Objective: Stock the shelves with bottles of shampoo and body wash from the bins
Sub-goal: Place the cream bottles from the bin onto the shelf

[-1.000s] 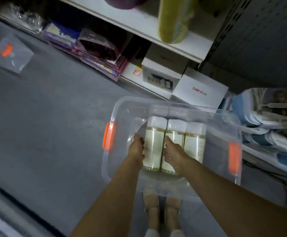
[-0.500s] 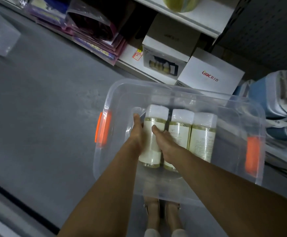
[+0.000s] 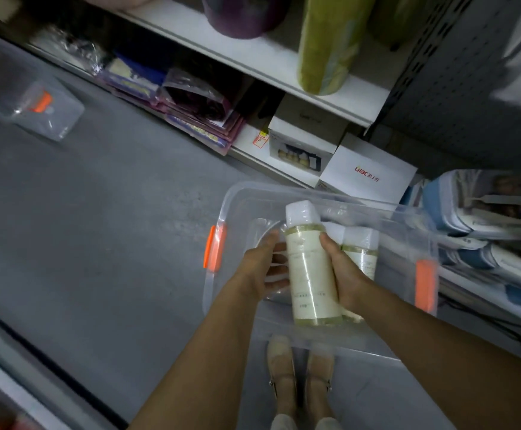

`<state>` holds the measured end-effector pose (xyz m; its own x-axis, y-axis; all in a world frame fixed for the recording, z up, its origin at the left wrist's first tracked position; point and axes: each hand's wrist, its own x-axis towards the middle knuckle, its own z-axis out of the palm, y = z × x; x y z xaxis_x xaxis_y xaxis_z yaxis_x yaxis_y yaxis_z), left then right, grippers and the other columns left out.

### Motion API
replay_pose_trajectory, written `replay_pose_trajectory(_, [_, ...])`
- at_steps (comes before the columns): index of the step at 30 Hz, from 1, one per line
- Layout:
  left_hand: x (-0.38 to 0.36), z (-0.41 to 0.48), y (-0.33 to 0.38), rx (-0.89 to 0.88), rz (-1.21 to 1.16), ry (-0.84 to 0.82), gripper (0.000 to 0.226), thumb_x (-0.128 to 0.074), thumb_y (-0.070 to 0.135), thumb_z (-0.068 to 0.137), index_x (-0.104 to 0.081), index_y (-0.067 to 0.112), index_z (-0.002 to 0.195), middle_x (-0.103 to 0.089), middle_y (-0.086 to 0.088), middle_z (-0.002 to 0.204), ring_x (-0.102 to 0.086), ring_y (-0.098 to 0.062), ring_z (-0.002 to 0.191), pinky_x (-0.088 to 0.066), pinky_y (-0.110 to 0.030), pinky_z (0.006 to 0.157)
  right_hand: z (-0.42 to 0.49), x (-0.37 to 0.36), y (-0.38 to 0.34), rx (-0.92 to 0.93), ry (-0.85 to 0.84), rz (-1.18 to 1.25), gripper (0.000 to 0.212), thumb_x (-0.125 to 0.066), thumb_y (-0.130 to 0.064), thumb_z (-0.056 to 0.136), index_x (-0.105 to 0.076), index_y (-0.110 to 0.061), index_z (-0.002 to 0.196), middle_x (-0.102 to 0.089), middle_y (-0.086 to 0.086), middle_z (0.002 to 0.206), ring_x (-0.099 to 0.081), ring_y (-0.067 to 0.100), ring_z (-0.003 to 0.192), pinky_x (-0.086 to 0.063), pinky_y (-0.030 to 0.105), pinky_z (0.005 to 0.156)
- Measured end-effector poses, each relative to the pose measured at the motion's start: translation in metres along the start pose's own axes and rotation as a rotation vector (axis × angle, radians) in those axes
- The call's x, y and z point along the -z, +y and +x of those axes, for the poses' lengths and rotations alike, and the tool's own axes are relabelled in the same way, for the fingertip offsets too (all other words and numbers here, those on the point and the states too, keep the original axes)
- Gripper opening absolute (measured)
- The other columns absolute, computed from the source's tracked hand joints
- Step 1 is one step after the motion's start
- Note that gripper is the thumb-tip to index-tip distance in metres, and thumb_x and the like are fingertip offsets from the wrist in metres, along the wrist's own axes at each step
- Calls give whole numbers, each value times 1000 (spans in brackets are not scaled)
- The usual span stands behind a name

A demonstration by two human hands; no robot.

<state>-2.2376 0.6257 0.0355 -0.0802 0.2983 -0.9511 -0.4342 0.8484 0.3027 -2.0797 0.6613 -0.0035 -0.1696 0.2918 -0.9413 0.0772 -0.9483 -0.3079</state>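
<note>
Here the right hand [image 3: 344, 274] curls round a pale bottle [image 3: 310, 268] from its right, holding it raised over the clear bin [image 3: 321, 195]. The left hand [image 3: 260, 270] is loosely spread, fingertips at the bottle's left side. Two more bottles [image 3: 361, 252] lie low in the bin, making three in all. Two orange latches [image 3: 214, 248] mark the bin's left and right edges. Bare grey floor [image 3: 98, 228] opens leftward. A second clear bin [image 3: 36, 107] sits upper left. A white shelf edge [image 3: 253, 65] crosses above two white boxes [image 3: 367, 172].

bottle [image 3: 310, 268] between left hand [image 3: 260, 271] and right hand [image 3: 347, 274] | other bottles [image 3: 361, 252] right, in bin [image 3: 284, 189] | boxes [image 3: 367, 172] behind bin
</note>
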Motion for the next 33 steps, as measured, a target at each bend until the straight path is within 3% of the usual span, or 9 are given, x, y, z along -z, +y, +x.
replay_pose_trajectory(4, [-10,-40,10,-85,44,-40,53,-68,56,87,-70,9,112,-74,-9,107,-71,-24,95,-61,-36,73,-50,5,-13,19,-60,55,67,-56,-70,82,-70,-13,113,-74,15,105,-70,30,89,-57,41,78])
replay_pose_trajectory(7, [-16,-73,25,-179,96,-82,54,-67,59,86,-71,11,110,-77,-5,97,-73,-24,94,-60,-37,80,-91,2,-23,39,-124,48,74,-59,-74,77,-69,-14,120,-73,16,109,-69,30,93,-56,43,82])
replay_pose_trajectory(13, [-32,-145,51,-283,230,-90,69,-62,74,78,-72,15,111,-77,-6,100,-72,-24,99,-55,-39,92,-177,-3,-43,77,-266,7,60,-55,-65,85,-72,-10,99,-71,12,84,-68,24,69,-55,35,67])
replay_pose_trajectory(15, [-36,-168,58,-302,229,-80,72,-65,77,72,-72,17,110,-78,-5,99,-72,-22,98,-55,-38,90,-206,-6,-50,101,-301,0,62,-54,-66,86,-72,-9,100,-71,12,85,-68,24,71,-54,35,70])
replay_pose_trajectory(18, [-44,-206,69,-353,211,-72,68,-65,75,74,-72,18,112,-78,-5,98,-72,-22,96,-55,-36,85,-245,-11,-63,153,-307,6,69,-53,-68,86,-68,-8,118,-71,12,93,-68,26,78,-55,38,74])
replay_pose_trajectory(21, [-54,-245,85,-408,201,-84,67,-63,74,77,-72,17,112,-77,-8,101,-72,-23,97,-56,-35,86,-283,-14,-78,231,-305,13,63,-48,-64,91,-67,-12,120,-73,11,91,-70,24,78,-56,36,72])
replay_pose_trajectory(25, [-62,-290,108,-503,184,-103,94,-66,83,52,-68,19,120,-76,-5,106,-72,-23,99,-56,-39,89,-332,-20,-98,359,-305,-47,62,-43,-65,93,-65,-15,122,-74,10,94,-70,23,81,-56,39,78])
replay_pose_trajectory(28, [-63,-320,121,-568,141,-148,88,-71,79,51,-71,19,117,-77,-6,104,-72,-27,101,-54,-47,97,-367,-27,-104,508,-291,-175,65,-39,-70,91,-62,-19,123,-74,11,106,-71,26,95,-54,45,94])
replay_pose_trajectory(33, [-66,-374,143,-660,88,-209,77,-78,66,62,-70,13,118,-76,-15,104,-73,-34,98,-55,-53,94,-422,-39,-109,694,-325,-231,71,-31,-71,92,-58,-17,129,-72,14,114,-69,29,106,-53,47,97])
